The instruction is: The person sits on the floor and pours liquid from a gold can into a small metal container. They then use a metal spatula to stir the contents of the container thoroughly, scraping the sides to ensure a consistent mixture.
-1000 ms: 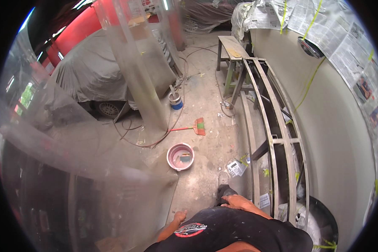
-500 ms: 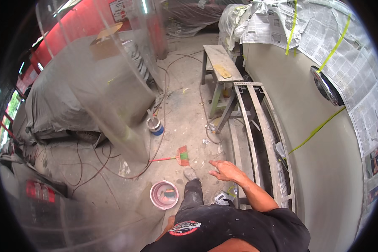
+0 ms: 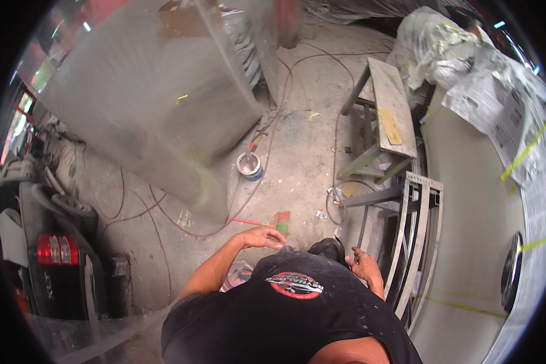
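Observation:
My left hand is held out in front of my torso, fingers loosely stretched with nothing visible in them. Just beyond it on the floor lies a broom with red and green bristles and a red handle. Below my left forearm, a pink bucket shows only in part; my arm and black shirt cover the rest. My right hand hangs at my right side, fingers apart and holding nothing, close to a pale metal frame.
A wooden bench stands ahead right, a yellowish flat piece on it. Along the right runs a grey vehicle panel masked with paper and tape. A paint can and hoses lie about the floor. Plastic sheeting hangs on the left.
The view has swung left and my body has moved forward. My left hand has come up into clear view. My right hand has dropped closer to my side. The bucket is now mostly covered.

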Demonstrator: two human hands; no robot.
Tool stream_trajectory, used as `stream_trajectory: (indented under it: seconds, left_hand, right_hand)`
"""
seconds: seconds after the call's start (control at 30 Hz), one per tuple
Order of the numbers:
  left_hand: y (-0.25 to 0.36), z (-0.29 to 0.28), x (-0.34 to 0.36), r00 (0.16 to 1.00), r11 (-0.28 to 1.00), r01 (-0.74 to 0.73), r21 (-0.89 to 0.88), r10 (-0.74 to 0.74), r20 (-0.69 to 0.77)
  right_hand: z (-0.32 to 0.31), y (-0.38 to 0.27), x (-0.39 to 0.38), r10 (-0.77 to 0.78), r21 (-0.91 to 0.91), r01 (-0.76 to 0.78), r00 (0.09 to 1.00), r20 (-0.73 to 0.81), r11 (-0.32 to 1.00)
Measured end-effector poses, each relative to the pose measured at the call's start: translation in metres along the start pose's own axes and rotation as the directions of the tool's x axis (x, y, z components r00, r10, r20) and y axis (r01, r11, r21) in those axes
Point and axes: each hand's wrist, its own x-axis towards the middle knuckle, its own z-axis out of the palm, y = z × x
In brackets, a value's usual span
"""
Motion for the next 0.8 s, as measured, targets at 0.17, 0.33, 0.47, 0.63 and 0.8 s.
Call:
stream_trajectory:
  seconds: [0.17, 0.33, 0.47, 0.63, 0.8]
  left_hand:
    - [-0.012, -0.025, 0.056, 0.994, 0.964, -0.093, -0.248, 0.104, 0.030]
    - [-0.014, -0.060, 0.093, 0.922, 0.846, -0.302, -0.439, 0.143, -0.359]
    - [0.002, -0.076, 0.151, 0.553, 0.970, -0.169, -0.173, -0.052, -0.832]
    - [0.005, -0.074, 0.221, 0.027, 0.797, -0.344, -0.496, -0.519, -0.854]
    - [-0.066, -0.111, 0.318, -0.079, 0.554, -0.502, -0.664, -0.794, -0.603]
  right_hand:
    - [-0.048, -0.093, 0.130, -0.187, -0.109, 0.213, 0.960, 0.208, 0.971]
    - [-0.091, -0.190, 0.278, -0.315, -0.295, 0.486, 0.822, 0.475, 0.823]
    - [-0.126, -0.277, 0.411, -0.400, -0.406, 0.786, 0.596, 0.696, 0.466]
    - [-0.137, -0.398, 0.478, -0.399, -0.328, 0.786, 0.567, 0.721, 0.523]
    - [-0.077, -0.405, 0.537, -0.402, -0.431, 0.869, 0.495, 0.770, 0.245]
